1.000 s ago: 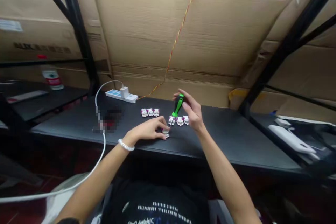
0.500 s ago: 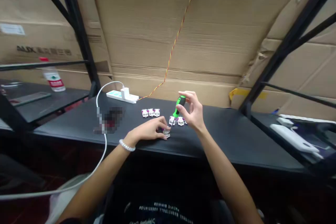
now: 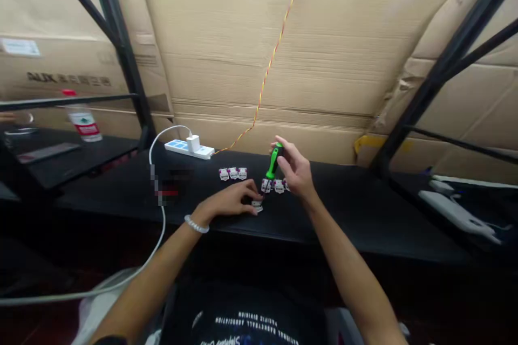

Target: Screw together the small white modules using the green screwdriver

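Note:
My left hand pinches a small white-and-purple part against the black tabletop; its exact kind is too small to tell. In my right hand is a screwdriver with a green and black handle, held by the fingertips. The shaft slants down to the left and its tip reaches the part beside my left fingers; the exact contact point is too small to see. Just behind lies a row of similar white parts, partly covered by my right hand. Another row of three such parts sits farther back to the left.
A white power strip with a plugged-in charger lies at the back left. Its white cable hangs over the front edge. Cardboard walls the back, between black metal posts. A bottle stands at far left.
The screwdriver handle and right-hand fingers have shifted and turned slightly, with the tip staying at the small part. My left hand keeps its hold in the same place.

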`<state>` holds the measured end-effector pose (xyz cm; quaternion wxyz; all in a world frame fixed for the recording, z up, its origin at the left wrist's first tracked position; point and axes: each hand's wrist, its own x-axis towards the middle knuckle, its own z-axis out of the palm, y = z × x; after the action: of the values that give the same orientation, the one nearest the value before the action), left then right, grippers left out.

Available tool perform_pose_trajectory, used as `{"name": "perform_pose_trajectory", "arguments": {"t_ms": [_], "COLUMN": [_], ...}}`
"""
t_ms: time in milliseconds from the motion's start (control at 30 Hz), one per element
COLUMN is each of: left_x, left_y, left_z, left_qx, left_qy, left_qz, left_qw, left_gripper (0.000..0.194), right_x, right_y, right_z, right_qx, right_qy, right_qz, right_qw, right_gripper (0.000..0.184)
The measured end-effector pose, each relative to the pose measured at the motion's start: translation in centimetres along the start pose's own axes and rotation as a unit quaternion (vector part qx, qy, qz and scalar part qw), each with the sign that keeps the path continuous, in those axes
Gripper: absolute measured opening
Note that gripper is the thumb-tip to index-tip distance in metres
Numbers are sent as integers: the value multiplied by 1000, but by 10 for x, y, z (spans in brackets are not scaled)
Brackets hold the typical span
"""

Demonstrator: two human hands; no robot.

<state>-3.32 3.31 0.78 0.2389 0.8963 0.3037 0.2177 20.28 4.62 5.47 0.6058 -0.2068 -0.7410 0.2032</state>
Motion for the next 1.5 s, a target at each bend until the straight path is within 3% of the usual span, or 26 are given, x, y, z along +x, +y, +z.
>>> {"name": "perform_pose_trajectory", "arguments": {"t_ms": [100, 267, 467, 633, 833, 1000, 1167, 1367, 1500], "left_x": [0, 0, 0, 0, 0, 0, 0, 1, 1], "left_y": [0, 2, 3, 2, 1, 1, 0, 2, 0], "left_z": [0, -1, -1, -1, -1, -1, -1, -1, 0], "left_qx": [-1, 9, 12, 10, 4, 9, 4, 6, 2], "left_qy": [2, -1, 0, -1, -2, -2, 0, -3, 0], "left_qz": [0, -9, -6, -9, -5, -6, 0, -1, -2], "left_qw": [1000, 1000, 1000, 1000, 1000, 1000, 1000, 1000, 1000], "left_gripper": [34, 34, 34, 35, 34, 34, 37, 34, 35], "right_x": [0, 0, -1, -1, -2, -2, -2, -2, -3], "right_y": [-1, -2, -2, -3, -4, -4, -5, -3, -1], "right_z": [0, 1, 0, 1, 0, 1, 0, 1, 1], "right_qx": [44, -57, 50, -36, 29, -57, 29, -59, 14], "right_qy": [-34, 51, -15, 35, -22, 33, -6, 47, 12], "right_qz": [6, -27, -6, -21, 3, -15, 2, -23, -3], "right_qw": [998, 997, 999, 999, 999, 998, 1000, 997, 1000], "right_gripper": [49, 45, 45, 47, 52, 50, 50, 52, 51]}}
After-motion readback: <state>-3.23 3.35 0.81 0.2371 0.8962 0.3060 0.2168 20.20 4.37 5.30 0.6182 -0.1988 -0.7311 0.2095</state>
